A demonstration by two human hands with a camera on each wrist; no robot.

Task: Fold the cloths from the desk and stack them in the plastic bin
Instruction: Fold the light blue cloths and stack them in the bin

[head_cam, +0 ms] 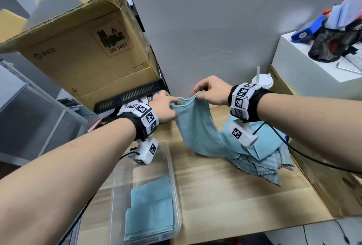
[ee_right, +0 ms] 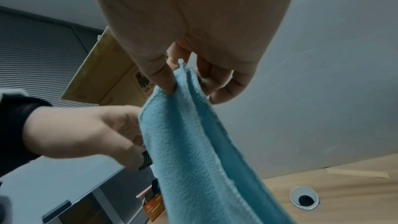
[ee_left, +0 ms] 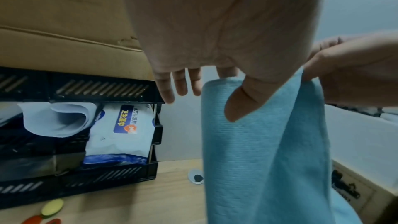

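Two hands raised over the wooden desk (head_cam: pixel 225 195), sharing one teal cloth (head_cam: pixel 195 127) held up by its top edge. Left hand (head_cam: pixel 164 107): thumb and forefinger pinch the cloth's left corner; in the left wrist view the thumb (ee_left: pixel 239 103) lies on the near face of the fabric while the other three fingers (ee_left: pixel 178 83) hang loose and slightly spread, clear of it. Right hand (head_cam: pixel 211 91): thumb and curled fingers pinch the right corner, the fabric doubled into a narrow fold between them in the right wrist view (a small tip of cloth pokes up past the thumb (ee_right: pixel 161 76)). The cloth sags between the two grips and hangs down, its lower end reaching the heap of unfolded cloths (head_cam: pixel 260 158), teal and pale blue, at the right of the desk. Plastic bin (head_cam: pixel 176 195): clear, rectangular, at the near left of the desk below the left forearm; inside it lie folded teal cloths (head_cam: pixel 150 205), laid flat and overlapping. Behind the left hand: black tiered tray (ee_left: pixel 103 88) holding a pack of wet wipes (ee_left: pixel 120 129), with an open cardboard box (head_cam: pixel 82 52) on top. Behind the right wrist: lidded white cup (head_cam: pixel 262 82) with a straw. Cable grommet (ee_right: pixel 304 199) set in the desktop beside the hanging cloth.
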